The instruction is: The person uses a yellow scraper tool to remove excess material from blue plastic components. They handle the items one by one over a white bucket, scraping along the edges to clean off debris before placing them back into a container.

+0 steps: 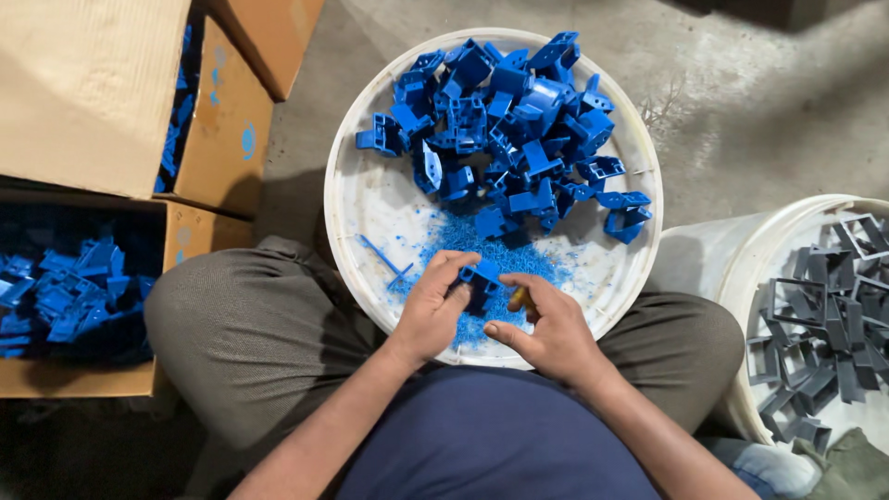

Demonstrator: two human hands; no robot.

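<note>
A cardboard box (56, 370) at the left holds loose blue plastic parts; a second box (222, 130) behind it shows more blue parts through its gap. A white basin (356, 199) rests between the person's knees, with a heap of blue parts (519, 120) at its far side and blue shavings (500, 255) near the front. A white bucket (741, 268) at the right holds grey frames (824, 324). Over the basin's near edge, the left hand (433, 310) is closed around a blue part (481, 278). The right hand (546, 329) is curled shut on a small tool (519, 298), mostly hidden, just beside that part.
</note>
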